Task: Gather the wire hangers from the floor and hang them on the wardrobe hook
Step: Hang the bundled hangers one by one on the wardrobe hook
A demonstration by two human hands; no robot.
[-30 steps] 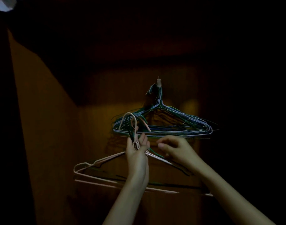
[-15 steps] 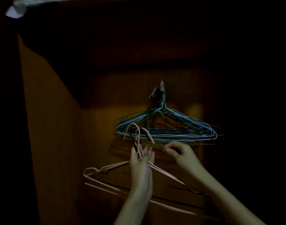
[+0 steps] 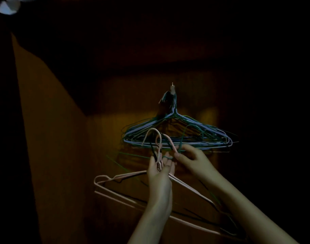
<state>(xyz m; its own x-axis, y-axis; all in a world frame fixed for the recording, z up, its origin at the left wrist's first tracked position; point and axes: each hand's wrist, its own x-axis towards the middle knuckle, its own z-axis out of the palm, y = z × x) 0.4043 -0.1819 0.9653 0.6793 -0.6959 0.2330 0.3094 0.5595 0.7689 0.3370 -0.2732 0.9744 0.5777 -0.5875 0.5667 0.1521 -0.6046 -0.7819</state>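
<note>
Pink hangers [image 3: 126, 176] gripped in left hand [image 3: 159, 171], right hand [image 3: 191, 159] pinching green hanger [image 3: 193, 127], no writing.

Dim wardrobe interior, brown wood. Back panel [image 3: 115, 106] faces camera, faint vertical grain, warm yellow-orange patch of light across its middle, upper part in deep shadow. Left side panel [image 3: 45, 138] angled, lit orange-brown, diagonal shadow edge cutting across its top. Top of wardrobe [image 3: 150, 32] nearly black. Right side lost in darkness. Far left edge black. Pale white-grey shape [image 3: 8, 7] at top left corner, blurred, cannot tell what.
</note>
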